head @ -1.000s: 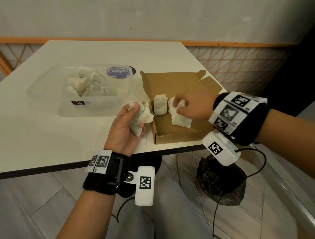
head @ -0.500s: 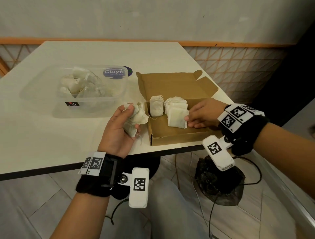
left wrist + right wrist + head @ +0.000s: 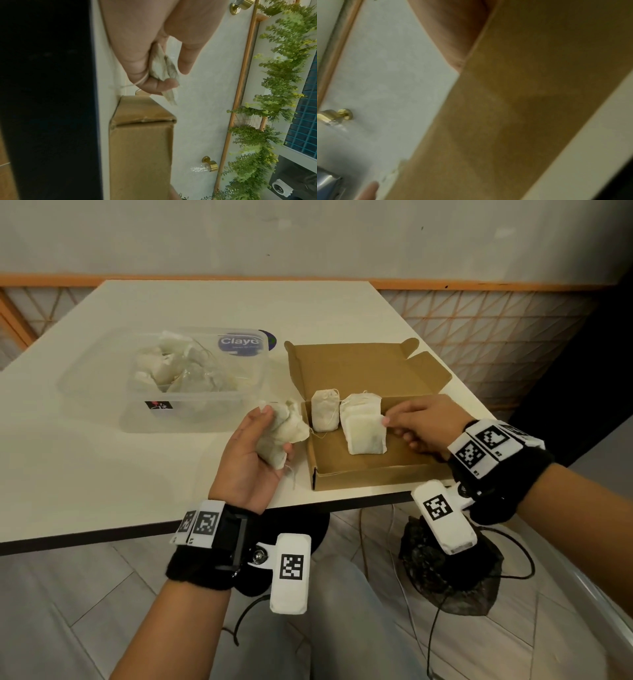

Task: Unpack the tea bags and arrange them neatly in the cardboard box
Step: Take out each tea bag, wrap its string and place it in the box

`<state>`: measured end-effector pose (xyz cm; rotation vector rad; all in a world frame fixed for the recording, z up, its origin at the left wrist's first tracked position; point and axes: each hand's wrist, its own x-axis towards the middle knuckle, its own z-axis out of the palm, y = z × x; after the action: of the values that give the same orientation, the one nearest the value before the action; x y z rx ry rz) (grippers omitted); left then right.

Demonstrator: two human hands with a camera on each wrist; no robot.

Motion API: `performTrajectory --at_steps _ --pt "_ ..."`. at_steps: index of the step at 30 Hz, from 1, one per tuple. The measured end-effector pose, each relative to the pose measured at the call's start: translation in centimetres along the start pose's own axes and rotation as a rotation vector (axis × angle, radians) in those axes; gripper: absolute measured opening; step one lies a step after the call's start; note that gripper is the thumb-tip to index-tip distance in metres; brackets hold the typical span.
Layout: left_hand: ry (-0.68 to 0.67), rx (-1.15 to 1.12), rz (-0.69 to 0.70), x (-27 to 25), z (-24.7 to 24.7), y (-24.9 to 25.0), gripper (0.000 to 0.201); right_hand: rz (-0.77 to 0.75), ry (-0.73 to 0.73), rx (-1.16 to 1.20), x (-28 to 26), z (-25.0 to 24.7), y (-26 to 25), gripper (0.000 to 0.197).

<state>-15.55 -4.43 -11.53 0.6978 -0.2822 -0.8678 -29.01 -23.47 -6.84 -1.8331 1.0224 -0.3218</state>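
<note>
An open brown cardboard box lies at the table's near right edge. Inside, one tea bag stands at the left, and a small stack of tea bags leans beside it. My right hand is in the box, its index fingertip touching the front bag's upper right corner. My left hand hovers just left of the box and grips a crumpled bunch of tea bags, also seen in the left wrist view as tea bags above the box. The right wrist view is blurred, showing the box wall.
A clear plastic container with several more tea bags stands left of the box, its labelled lid behind it. The white table ends just in front of the box. A dark bag sits on the floor below.
My right hand has drawn back to the right, leaving a tea bag laid against the stack, and now touches its corner. The left hand keeps its bunch, hardly moving.
</note>
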Motion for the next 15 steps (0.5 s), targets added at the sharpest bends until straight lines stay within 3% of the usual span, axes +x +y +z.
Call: performTrajectory --at_steps 3,7,12,15 --pt "0.018 -0.167 -0.035 -0.4 0.2 0.4 0.019 -0.259 0.203 -0.035 -1.6 0.4 -0.8 0.012" --pt "-0.014 -0.225 -0.053 -0.6 0.4 0.4 0.034 -0.493 0.037 -0.048 -4.6 3.3 -2.4 0.01" --pt "0.008 -0.231 -0.026 -0.7 0.7 0.5 0.028 -0.436 -0.094 -0.199 -4.4 6.9 -3.9 0.032" --pt "-0.002 -0.25 0.004 -0.8 0.9 0.5 0.014 -0.424 -0.118 -0.207 -3.8 7.7 -4.2 0.024"
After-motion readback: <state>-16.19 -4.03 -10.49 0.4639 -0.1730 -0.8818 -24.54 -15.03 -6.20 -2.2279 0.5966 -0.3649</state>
